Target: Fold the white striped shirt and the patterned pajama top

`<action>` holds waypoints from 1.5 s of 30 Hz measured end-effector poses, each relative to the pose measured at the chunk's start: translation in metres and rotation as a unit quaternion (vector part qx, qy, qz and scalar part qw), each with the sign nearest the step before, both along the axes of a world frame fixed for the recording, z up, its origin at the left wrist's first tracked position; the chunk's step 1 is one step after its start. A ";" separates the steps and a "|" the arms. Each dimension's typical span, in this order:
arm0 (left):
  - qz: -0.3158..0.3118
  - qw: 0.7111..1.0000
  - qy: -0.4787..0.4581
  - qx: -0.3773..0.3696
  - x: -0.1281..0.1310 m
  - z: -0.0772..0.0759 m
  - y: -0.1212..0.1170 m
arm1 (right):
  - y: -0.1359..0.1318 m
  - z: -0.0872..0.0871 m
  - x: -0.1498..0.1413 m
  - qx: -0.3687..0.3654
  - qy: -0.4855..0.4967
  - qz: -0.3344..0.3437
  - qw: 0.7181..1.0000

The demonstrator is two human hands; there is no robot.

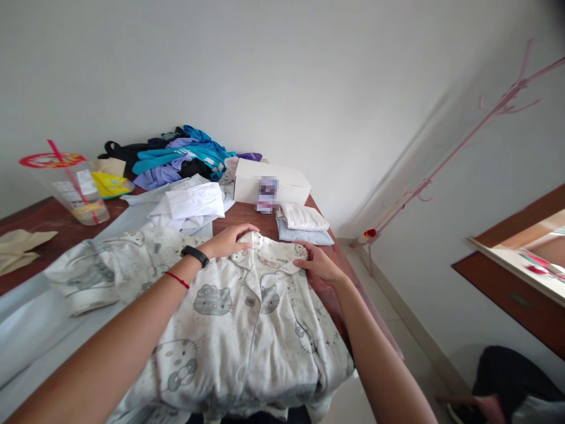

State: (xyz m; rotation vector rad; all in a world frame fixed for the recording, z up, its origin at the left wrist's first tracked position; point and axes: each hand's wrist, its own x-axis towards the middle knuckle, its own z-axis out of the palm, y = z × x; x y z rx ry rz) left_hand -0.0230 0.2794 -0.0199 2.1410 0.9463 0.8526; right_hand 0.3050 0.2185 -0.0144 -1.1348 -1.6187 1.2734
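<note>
A cream pajama shirt (241, 318) with grey cartoon cat faces lies front side up on the table, its collar pointing away from me. My left hand (230, 240) grips the collar near its left side, thumb below and fingers along the top edge. At the collar's right side, my right hand (321, 265) has the fabric between thumb and curled fingers. One sleeve (90, 277) of the shirt stretches out to the left. The shirt's lower end hangs at the near table edge.
Behind the shirt are folded clothes (304, 218), a white box (289, 178) and white garments (196, 200). A heap of blue and dark clothes (194, 153) lies by the wall. A plastic cup (79, 194) with a straw stands left. A pink coat rack (445, 150) leans across the right.
</note>
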 end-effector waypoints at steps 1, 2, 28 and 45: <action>0.001 1.000 0.003 0.010 0.000 0.002 -0.001 | -0.001 0.000 0.000 0.003 0.007 -0.002 1.000; 0.001 1.000 0.003 0.017 0.001 0.004 -0.002 | -0.002 0.001 0.000 0.001 0.016 -0.002 1.000; -0.006 0.999 -0.041 0.010 -0.004 0.003 -0.006 | 0.013 -0.015 0.005 0.006 0.107 -0.027 0.994; -0.009 0.965 0.206 0.161 0.002 0.014 -0.022 | 0.017 -0.020 -0.004 0.007 0.082 -0.104 0.991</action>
